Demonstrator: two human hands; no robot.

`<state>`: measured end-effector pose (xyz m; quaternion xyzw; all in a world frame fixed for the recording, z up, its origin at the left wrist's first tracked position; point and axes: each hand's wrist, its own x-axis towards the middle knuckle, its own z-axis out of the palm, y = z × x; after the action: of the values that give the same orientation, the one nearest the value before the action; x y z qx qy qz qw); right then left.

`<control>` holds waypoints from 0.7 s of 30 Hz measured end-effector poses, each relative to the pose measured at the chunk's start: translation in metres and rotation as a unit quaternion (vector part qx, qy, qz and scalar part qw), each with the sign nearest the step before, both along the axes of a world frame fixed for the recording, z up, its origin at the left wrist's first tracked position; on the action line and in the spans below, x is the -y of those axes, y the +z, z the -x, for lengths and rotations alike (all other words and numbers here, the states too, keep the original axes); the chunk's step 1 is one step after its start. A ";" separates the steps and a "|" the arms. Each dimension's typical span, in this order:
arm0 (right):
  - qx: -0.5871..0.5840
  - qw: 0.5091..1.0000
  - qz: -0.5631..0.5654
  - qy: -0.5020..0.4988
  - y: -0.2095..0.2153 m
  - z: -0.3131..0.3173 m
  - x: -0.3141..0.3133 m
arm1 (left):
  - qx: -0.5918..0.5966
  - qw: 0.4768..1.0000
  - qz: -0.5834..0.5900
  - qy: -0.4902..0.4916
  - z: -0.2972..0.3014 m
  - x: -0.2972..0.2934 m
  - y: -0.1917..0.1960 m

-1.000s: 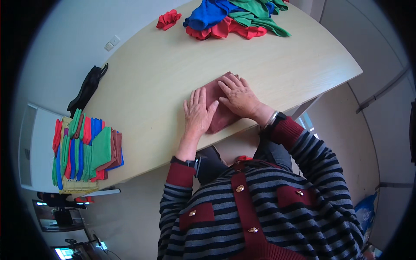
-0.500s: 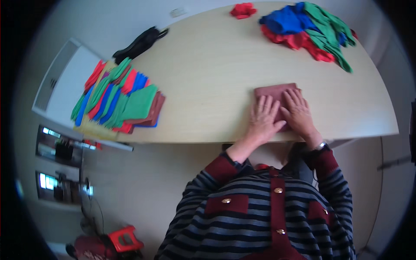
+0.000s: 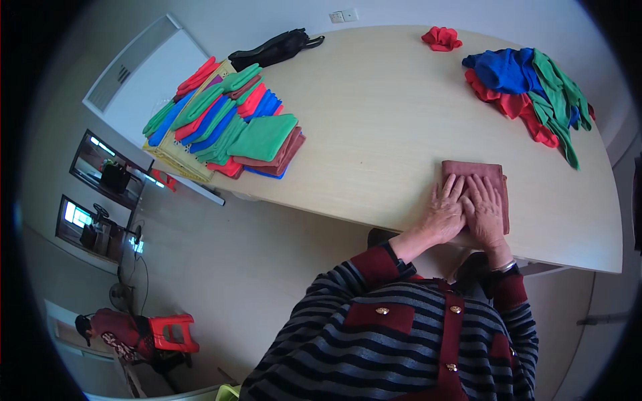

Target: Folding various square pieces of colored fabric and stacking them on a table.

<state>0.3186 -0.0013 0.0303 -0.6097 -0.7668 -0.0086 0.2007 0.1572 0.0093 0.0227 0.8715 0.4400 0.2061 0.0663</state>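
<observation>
A folded reddish-brown cloth (image 3: 473, 170) lies flat near the front edge of the table, toward its right side. Both my hands rest on it palm down. My left hand (image 3: 445, 212) covers the cloth's left part with its fingers stretched out. Close beside it, my right hand (image 3: 484, 210) lies flat with straight fingers, pointing away from me. The two hands meet along their inner sides and hide the lower part of the cloth.
At the left end of the pale table (image 3: 374, 127) stands a stack of folded cloths (image 3: 227, 127) beside a yellow box (image 3: 177, 162). A black bag (image 3: 277, 48) lies behind. Rumpled cloths (image 3: 515, 73) and a red cloth (image 3: 441, 39) are far right. A person (image 3: 124, 331) sits lower left.
My view has swung left, so the table appears shifted right and down. On the cloth, my hands have drawn closer together; they still lie flat.
</observation>
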 end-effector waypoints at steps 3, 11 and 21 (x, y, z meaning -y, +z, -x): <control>0.030 0.999 -0.016 -0.022 -0.003 -0.016 -0.003 | -0.001 1.000 0.024 -0.001 0.001 0.000 0.005; -0.029 0.993 0.038 -0.104 0.002 -0.041 0.013 | 0.042 0.999 0.003 0.007 0.008 0.007 0.007; -0.082 0.988 -0.042 -0.124 0.002 -0.043 0.021 | 0.576 0.570 0.220 -0.543 0.049 0.102 0.245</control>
<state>0.3617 -0.0227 0.0318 -0.6897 -0.6651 -0.0156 0.2860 0.1081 -0.0924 0.2681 0.6025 -0.2152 0.4869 0.5946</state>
